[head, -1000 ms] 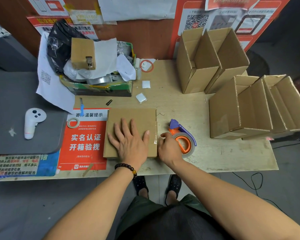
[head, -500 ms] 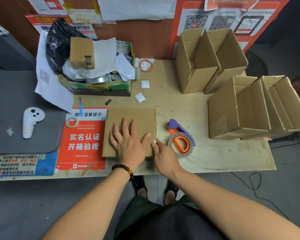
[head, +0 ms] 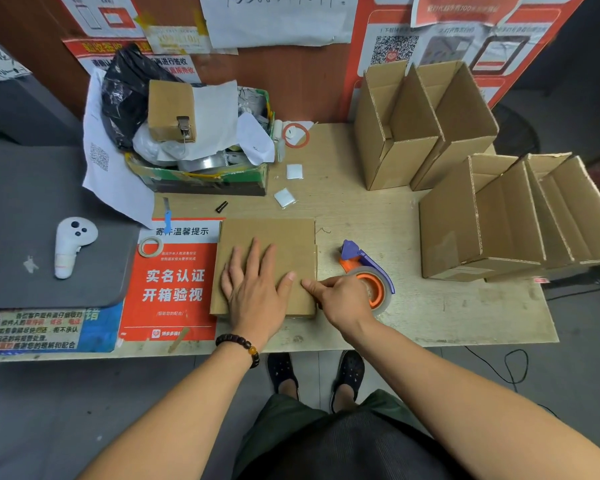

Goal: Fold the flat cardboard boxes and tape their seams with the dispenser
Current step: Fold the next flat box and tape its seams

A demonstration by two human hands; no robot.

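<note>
- Left hand [head: 253,289] stays flat, fingers spread, pressing the cardboard box [head: 267,244].
- Right hand [head: 343,299] has returned right, gripping the tape dispenser [head: 368,275]; taping comes next.

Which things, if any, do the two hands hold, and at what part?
Neither grips anything. The left hand presses flat on the cardboard box; the right hand rests at the box's right edge, against the tape dispenser.

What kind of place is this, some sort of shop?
Probably a parcel shipping counter. Folded-up cardboard boxes stand open on the wooden table, a tape dispenser lies by the hands, and red courier notices with QR codes cover the wall and desk.
</note>
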